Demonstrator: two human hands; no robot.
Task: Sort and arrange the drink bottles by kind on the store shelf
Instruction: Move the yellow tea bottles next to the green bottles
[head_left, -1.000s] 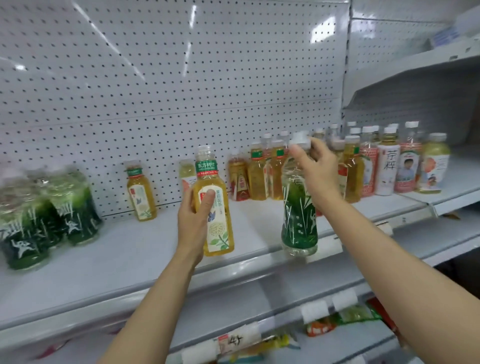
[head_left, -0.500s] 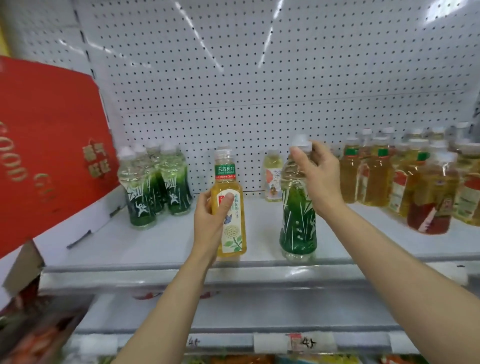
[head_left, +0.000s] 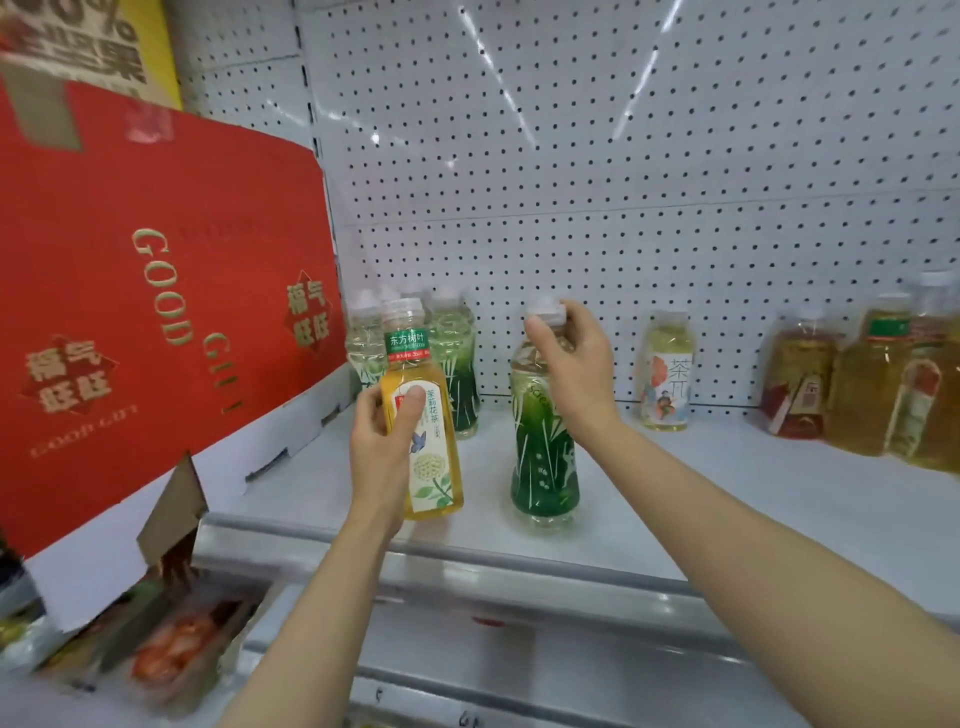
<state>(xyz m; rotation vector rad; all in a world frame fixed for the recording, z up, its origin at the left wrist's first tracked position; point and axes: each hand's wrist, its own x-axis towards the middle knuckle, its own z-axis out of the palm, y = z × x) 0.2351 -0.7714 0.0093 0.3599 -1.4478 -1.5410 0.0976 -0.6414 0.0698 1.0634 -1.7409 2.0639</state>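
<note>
Our left hand (head_left: 382, 457) grips the yellow tea bottle (head_left: 423, 415) at frame centre, low over the shelf (head_left: 727, 519) — our right hand (head_left: 576, 374) pinches the green bottle (head_left: 543, 462) by its neck, just right of it.

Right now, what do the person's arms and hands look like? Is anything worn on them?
Both forearms come up from the bottom of the picture and are bare, with no sleeve in view. The left hand and the right hand wear no gloves. No ring, watch or bracelet shows on either wrist or on the fingers that can be seen.
</note>
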